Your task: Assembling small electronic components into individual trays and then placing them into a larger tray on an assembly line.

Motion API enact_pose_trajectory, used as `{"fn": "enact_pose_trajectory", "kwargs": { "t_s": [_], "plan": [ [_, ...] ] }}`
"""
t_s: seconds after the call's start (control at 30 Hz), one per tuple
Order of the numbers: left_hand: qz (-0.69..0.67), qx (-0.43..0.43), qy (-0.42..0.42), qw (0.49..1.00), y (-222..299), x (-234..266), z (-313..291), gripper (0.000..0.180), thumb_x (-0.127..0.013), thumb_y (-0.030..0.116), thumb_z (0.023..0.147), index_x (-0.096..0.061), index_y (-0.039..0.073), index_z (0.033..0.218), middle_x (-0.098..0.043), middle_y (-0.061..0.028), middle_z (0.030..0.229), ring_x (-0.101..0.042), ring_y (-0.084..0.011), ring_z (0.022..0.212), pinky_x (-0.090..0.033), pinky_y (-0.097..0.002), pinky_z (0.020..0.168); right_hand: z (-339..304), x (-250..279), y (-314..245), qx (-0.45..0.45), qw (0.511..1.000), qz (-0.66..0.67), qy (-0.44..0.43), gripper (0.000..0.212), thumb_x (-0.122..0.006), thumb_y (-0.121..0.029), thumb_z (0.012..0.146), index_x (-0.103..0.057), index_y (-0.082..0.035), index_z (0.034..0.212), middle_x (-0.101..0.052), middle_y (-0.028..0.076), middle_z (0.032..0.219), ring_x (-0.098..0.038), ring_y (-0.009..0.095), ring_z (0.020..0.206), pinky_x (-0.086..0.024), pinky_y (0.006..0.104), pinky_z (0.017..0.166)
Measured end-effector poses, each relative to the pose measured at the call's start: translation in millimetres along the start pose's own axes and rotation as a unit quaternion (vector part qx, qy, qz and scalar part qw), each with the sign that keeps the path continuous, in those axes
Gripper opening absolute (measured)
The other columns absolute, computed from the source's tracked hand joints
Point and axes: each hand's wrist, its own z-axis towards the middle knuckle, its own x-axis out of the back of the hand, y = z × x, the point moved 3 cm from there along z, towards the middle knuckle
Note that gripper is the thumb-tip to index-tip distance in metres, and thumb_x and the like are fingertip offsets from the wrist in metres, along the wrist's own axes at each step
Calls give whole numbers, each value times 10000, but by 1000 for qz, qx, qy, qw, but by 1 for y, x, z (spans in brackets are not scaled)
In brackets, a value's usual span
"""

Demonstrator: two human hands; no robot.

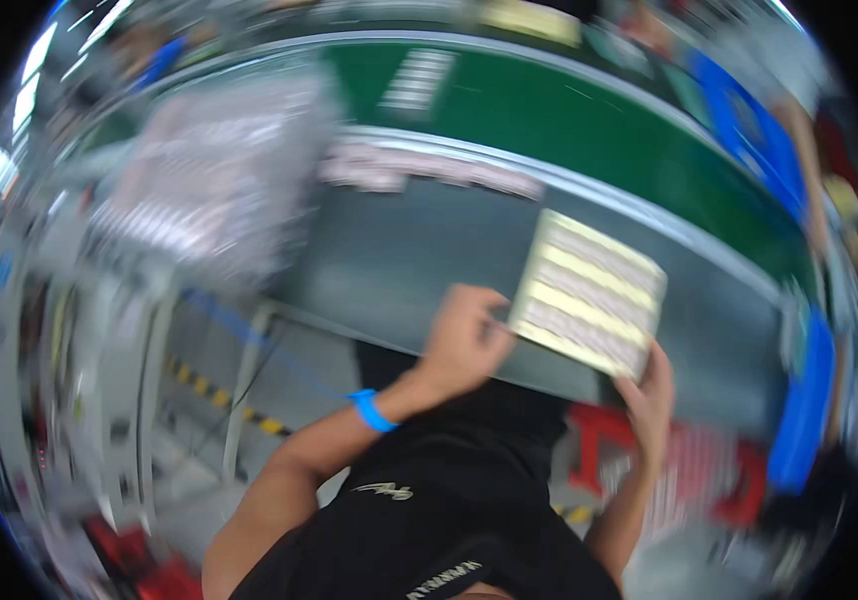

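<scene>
A pale yellow rectangular panel (599,262) with rows of pinkish-grey pieces lies tilted over the grey worktop, right of the middle. At its near right corner, my right hand (651,392) grips the edge, thumb by the near side. My left hand (464,342) is closed beside the panel's left near corner, its fingers curled in a pinch. Blur hides whether those fingertips hold the corner or some small thing. A blue band (373,410) circles my left wrist.
Pinkish strips (429,170) line the worktop's (389,260) far edge, before a green conveyor (559,110) carrying a pale piece (419,80). A stack in clear plastic (229,170) stands left. Blue bins (804,400) and a red crate (684,470) are at right. Other people's arms (804,170) show beyond.
</scene>
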Motion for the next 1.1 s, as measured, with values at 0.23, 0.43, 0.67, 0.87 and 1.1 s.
{"fn": "enact_pose_trajectory", "kwargs": {
  "t_s": [0.23,0.43,0.67,0.87,1.1],
  "plan": [
    [-22,-297,-154,942,7,4,-88,22,-659,40,863,-644,55,865,-560,-84,846,-605,-273,725,-495,-390,591,13,31,41,-20,998,0,-59,742,-736,-36,887,-370,91,1521,-582,197,1394,-611,215,1207,-474,324,1034],
    [17,24,-417,908,-86,-67,-85,264,-552,201,905,-748,81,1035,-732,-165,1039,-687,-374,948,-539,-494,799,28,36,21,18,997,-11,-72,755,-745,-101,913,-360,96,1531,-548,213,1440,-574,252,1282,-429,358,1103],
    [160,-46,-479,862,-114,-81,-72,317,-581,264,930,-733,13,1049,-744,-194,964,-705,-363,886,-534,-477,823,30,16,9,-26,998,16,-59,734,-710,-15,848,-412,80,1512,-585,166,1393,-572,238,1280,-429,359,1111],
    [54,1,-619,783,-98,-60,-79,299,-690,304,893,-763,15,916,-725,-173,799,-700,-323,745,-530,-446,704,13,25,4,-19,1000,-11,-12,737,-726,36,810,-443,68,1491,-625,122,1260,-639,188,1111,-530,321,972],
    [51,-59,-644,761,-131,-35,-88,355,-670,309,925,-744,55,1161,-732,-171,1160,-653,-365,1162,-493,-448,1020,35,15,-2,3,993,-121,-10,654,-774,-100,849,-536,30,1444,-641,77,1260,-638,165,1093,-512,315,957]
  ]
}}
